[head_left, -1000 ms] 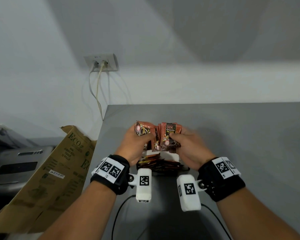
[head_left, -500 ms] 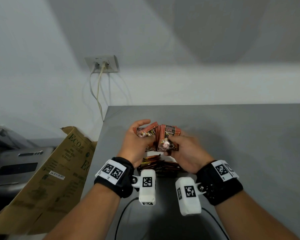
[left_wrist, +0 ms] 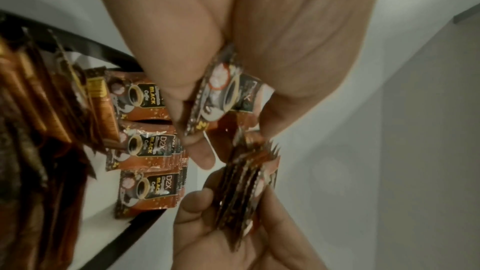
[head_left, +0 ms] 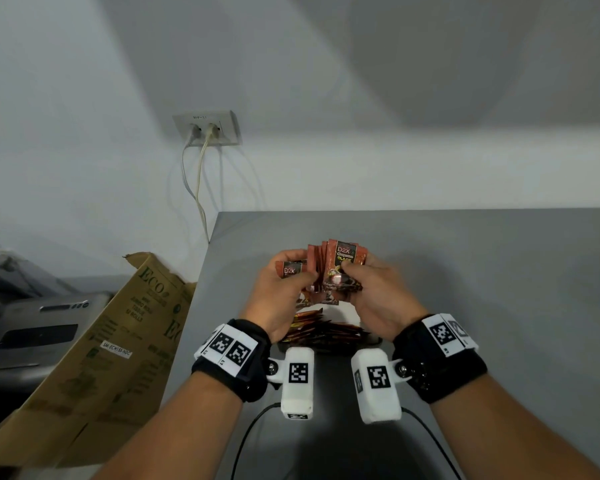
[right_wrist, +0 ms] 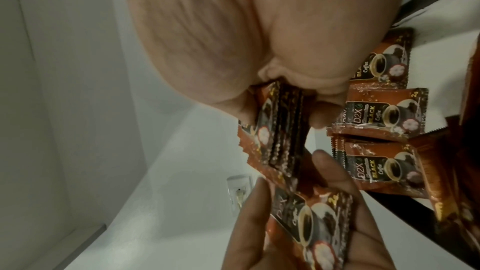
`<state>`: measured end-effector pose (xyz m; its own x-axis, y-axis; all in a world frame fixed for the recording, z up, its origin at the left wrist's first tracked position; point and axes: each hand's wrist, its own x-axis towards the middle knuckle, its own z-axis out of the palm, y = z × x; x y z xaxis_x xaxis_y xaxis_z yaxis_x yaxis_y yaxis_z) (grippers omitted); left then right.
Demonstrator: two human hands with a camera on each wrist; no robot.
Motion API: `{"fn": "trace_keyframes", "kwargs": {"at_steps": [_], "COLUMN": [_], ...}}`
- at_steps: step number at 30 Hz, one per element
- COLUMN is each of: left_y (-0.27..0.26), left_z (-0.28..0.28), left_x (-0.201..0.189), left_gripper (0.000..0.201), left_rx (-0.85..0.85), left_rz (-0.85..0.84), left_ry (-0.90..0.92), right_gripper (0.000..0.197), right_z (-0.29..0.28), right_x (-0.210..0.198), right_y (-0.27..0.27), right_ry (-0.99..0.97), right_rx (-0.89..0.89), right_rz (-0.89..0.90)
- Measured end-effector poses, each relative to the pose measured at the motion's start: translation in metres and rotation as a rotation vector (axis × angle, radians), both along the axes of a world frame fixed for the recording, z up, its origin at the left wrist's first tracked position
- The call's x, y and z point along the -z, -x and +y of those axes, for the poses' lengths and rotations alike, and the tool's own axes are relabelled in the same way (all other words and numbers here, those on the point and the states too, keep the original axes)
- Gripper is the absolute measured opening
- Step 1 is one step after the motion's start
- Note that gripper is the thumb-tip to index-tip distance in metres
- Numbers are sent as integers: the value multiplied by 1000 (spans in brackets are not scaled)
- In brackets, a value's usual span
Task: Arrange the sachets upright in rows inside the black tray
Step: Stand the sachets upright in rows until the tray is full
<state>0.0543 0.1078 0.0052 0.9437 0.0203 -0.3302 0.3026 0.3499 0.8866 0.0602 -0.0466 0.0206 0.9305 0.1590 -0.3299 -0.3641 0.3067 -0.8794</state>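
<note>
Both hands hover over the black tray [head_left: 371,341] near the table's front. My left hand [head_left: 291,273] pinches a single brown D2X coffee sachet [head_left: 291,270] between thumb and fingers; the left wrist view shows that sachet [left_wrist: 221,93] too. Just to its right, my right hand [head_left: 355,271] grips a fanned stack of several sachets [head_left: 343,263], seen edge-on in the right wrist view as the stack [right_wrist: 275,130]. Upright sachets [left_wrist: 145,151] stand in rows inside the tray, whose black rim [left_wrist: 130,231] runs beside them. The hands hide much of the tray from the head camera.
The grey table [head_left: 465,271] stretches away to the right and back. A brown cardboard box [head_left: 118,341] leans by the table's left edge, with a grey machine [head_left: 32,334] beyond it. A wall socket [head_left: 207,128] with cables sits above the far left corner.
My left hand has drawn one sachet away from the stack and now holds it a little lower and to the left. The right hand keeps its stack in about the same place.
</note>
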Motion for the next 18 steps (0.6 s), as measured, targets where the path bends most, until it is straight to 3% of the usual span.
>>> {"fn": "trace_keyframes", "kwargs": {"at_steps": [3,5,7,12,14,15,18], "left_y": [1,0,2,4,4,5,8], "left_z": [3,3,-3,-11,-9,-7,-6], "left_x": [-8,-9,-12,-13,-12,-13,-18], "left_gripper": [31,49,44,23,23,23,30], "left_rx": [-22,-4,81,61,69,72,91], "left_rz": [124,115,58,32,45,58,93], "left_ry": [288,318,298,209,230,248,340], "right_gripper": [30,33,33,28,51,68,111], "right_z": [-7,-4,4,9,3,-1,-7], "right_x": [-1,-2,-2,-1,0,-2,-14], "right_y": [-7,-6,0,0,-4,-5,-1], "right_ry": [17,-2,30,723,933,949,937], "right_rx": [93,78,-30,-260,-206,-204,-461], "right_rz": [31,29,-38,-425,-487,-503,-608]}}
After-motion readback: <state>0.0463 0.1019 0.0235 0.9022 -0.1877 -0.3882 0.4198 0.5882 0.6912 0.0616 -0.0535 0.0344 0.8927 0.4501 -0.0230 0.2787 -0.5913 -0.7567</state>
